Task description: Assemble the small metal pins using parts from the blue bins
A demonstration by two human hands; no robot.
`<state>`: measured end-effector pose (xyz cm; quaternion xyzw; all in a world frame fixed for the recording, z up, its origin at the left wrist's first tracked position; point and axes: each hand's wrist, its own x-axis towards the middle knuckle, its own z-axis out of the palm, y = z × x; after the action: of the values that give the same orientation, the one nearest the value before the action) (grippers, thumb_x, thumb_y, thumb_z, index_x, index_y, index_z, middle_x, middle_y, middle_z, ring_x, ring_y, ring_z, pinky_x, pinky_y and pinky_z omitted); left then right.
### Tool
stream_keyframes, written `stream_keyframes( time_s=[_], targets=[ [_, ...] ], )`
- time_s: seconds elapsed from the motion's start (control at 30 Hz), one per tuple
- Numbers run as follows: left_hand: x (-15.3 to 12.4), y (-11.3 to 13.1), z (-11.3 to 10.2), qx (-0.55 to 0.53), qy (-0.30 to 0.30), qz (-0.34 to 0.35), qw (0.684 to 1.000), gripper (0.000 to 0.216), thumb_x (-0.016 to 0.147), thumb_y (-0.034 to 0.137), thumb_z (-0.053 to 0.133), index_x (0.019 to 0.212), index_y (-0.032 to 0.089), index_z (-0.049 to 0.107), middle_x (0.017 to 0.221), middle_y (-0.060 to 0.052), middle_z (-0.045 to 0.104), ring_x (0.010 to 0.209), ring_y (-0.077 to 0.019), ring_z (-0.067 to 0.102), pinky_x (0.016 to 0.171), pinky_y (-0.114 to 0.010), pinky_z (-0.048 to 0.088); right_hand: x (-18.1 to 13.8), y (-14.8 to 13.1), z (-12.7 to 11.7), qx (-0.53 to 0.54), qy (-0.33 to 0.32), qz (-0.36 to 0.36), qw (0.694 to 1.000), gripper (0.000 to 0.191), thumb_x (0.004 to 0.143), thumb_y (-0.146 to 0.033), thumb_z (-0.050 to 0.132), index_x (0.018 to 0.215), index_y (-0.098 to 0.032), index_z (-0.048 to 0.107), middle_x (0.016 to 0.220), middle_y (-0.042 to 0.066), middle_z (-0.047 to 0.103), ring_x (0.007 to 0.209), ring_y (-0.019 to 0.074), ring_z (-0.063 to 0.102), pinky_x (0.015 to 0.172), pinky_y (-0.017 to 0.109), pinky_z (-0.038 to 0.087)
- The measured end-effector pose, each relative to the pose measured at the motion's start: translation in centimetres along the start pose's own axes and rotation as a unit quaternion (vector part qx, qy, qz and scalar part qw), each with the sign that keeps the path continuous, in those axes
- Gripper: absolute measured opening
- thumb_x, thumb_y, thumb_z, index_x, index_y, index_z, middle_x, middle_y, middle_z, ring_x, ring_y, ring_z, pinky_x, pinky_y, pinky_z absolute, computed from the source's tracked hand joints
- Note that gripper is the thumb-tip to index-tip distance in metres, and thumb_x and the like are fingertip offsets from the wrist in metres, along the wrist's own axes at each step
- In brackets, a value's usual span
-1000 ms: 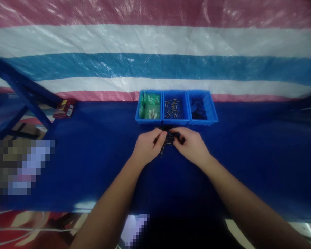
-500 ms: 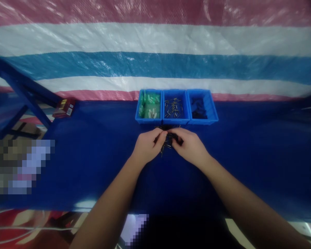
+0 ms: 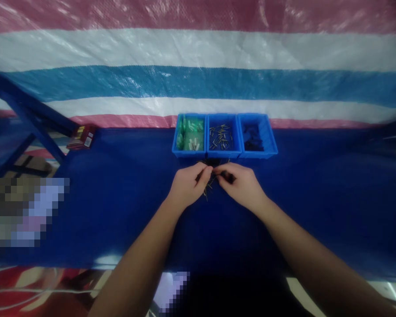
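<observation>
Presented a dark blue tabletop [image 3: 128, 185]. Carried three adjoining blue bins [image 3: 223, 155] along the rear edge, loose thin pins [image 3: 206, 193] just in front, and a red box [image 3: 81, 138] near the left rear corner.

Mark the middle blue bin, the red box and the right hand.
Middle blue bin [image 3: 223, 154], head view: front wall.
Red box [image 3: 80, 138], head view: near its visible middle.
Right hand [image 3: 240, 179], head view: back of hand.

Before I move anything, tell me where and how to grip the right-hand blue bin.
Likely best: pinch the right-hand blue bin by its right rim, coming from the right. No bin adjoins that wall, whereas the middle bin stands close on its left and the right hand is in front.
</observation>
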<state>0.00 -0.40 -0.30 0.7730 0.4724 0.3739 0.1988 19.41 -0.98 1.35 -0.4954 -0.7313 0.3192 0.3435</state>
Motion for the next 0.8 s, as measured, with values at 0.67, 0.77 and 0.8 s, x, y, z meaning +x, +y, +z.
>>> stream_keyframes(
  time_s=[0.67, 0.77, 0.8],
  targets=[
    [0.0, 0.0, -0.1, -0.007, 0.003, 0.016, 1.000, 0.026, 0.100, 0.032, 0.053, 0.082, 0.018, 0.066, 0.065, 0.002, 0.064, 0.055, -0.0089, 0.055, 0.056, -0.023, 0.040, 0.9, -1.2, -0.6, 0.524, 0.081, 0.269, 0.804, 0.033, 0.073, -0.026, 0.078, 0.104, -0.025, 0.065, 0.087, -0.002, 0.070, 0.075, 0.0141, 0.070, 0.068, 0.028, 0.057],
    [-0.1, 0.1, 0.0, -0.019, 0.008, 0.013, 1.000, 0.023, 0.099, 0.032, 0.056, 0.084, 0.018, 0.067, 0.065, 0.003, 0.065, 0.055, -0.0083, 0.056, 0.056, -0.022, 0.042, 0.8, -1.1, -0.4, 0.497, 0.088, 0.258, 0.824, 0.034, 0.072, -0.028, 0.083, 0.101, -0.024, 0.066, 0.087, -0.002, 0.072, 0.071, 0.0129, 0.068, 0.060, 0.025, 0.053],
    [-0.1, 0.1, 0.0, -0.029, 0.010, 0.012, 0.999, 0.020, 0.098, 0.032, 0.058, 0.087, 0.018, 0.067, 0.065, 0.003, 0.065, 0.054, -0.0077, 0.056, 0.056, -0.021, 0.042, 0.8, -1.1, -0.3, 0.477, 0.091, 0.246, 0.839, 0.034, 0.071, -0.029, 0.085, 0.100, -0.023, 0.067, 0.085, -0.001, 0.072, 0.069, 0.0126, 0.068, 0.057, 0.024, 0.052]
  ],
)
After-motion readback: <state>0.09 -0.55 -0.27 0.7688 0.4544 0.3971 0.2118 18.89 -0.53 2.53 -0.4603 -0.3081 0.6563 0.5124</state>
